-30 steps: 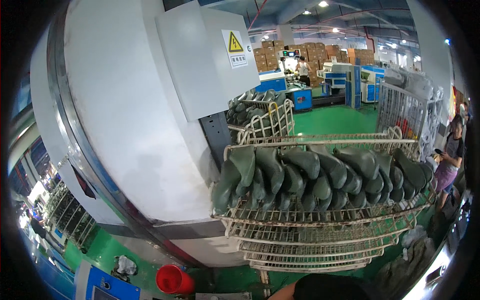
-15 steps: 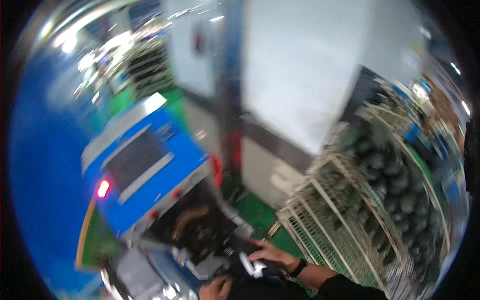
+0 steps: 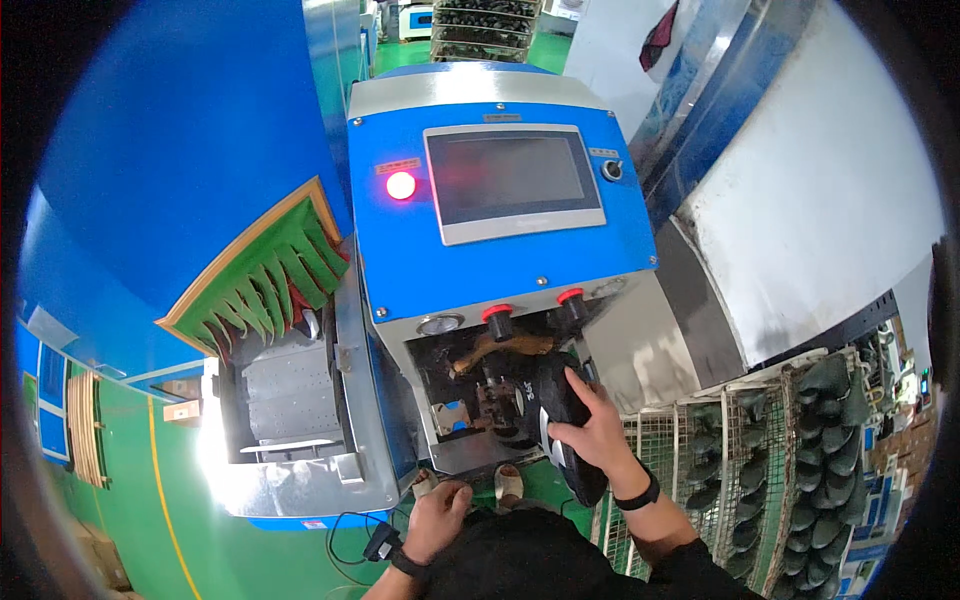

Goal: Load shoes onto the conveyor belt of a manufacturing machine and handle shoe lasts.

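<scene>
A black shoe [image 3: 570, 425] with a white stripe along its side is gripped in my right hand [image 3: 595, 435], fingers and thumb closed round it. It is tilted, in front of the right side of the blue machine's [image 3: 500, 265] opening. A round dark fixture [image 3: 497, 405] sits inside that opening below a curved brown pad [image 3: 500, 350]. My left hand [image 3: 437, 520] hangs low near the machine's front edge, fingers curled in, with nothing visible in them and apart from the shoe.
The machine carries a screen [image 3: 515, 180], a lit red lamp [image 3: 400, 185] and two red-topped knobs. To the left stands a metal conveyor unit [image 3: 290, 400] with green curtain strips [image 3: 275, 285]. A wire rack [image 3: 720, 460] of dark shoe-shaped pieces is at the right. A black cable [image 3: 345, 550] hangs low.
My view has swung so the machine is upright and central, and the blur is gone. The shoe has come up to the opening in my right hand; my left hand is now farther from it.
</scene>
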Available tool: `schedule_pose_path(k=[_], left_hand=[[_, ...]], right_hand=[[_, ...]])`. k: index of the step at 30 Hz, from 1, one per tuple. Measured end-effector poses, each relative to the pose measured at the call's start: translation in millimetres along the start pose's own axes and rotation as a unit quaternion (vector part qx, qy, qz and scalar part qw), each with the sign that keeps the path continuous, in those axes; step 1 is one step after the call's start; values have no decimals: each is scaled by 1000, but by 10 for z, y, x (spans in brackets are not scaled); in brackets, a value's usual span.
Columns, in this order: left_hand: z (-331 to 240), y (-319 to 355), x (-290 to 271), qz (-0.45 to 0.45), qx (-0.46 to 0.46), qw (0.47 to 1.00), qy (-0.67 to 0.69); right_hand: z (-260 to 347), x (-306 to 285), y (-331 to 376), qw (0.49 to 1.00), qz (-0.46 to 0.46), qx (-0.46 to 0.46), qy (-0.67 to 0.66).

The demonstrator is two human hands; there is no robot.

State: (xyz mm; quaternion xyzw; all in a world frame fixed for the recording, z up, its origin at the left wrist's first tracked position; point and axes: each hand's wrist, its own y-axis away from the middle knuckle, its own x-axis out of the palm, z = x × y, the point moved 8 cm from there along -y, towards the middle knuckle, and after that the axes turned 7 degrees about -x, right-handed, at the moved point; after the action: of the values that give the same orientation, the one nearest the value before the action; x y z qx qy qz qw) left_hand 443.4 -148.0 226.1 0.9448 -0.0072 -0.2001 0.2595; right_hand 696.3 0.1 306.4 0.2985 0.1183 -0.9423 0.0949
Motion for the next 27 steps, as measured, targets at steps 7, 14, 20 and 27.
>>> schedule_pose_path(k=[7, 14, 20, 27], left_hand=[[277, -142, -67, 2, -31, 999, -13], [211, -342, -41, 12, 5, 1000, 9], [391, -463, -187, 7, 3, 999, -34], [123, -536, -224, 37, 23, 998, -43]], right_hand=[[174, 712, -404, 957, 142, -4, 253], [-36, 876, -591, 931, 200, 108, 285], [180, 990, -584, 947, 106, 83, 292], [214, 886, -365, 952, 25, 65, 299]])
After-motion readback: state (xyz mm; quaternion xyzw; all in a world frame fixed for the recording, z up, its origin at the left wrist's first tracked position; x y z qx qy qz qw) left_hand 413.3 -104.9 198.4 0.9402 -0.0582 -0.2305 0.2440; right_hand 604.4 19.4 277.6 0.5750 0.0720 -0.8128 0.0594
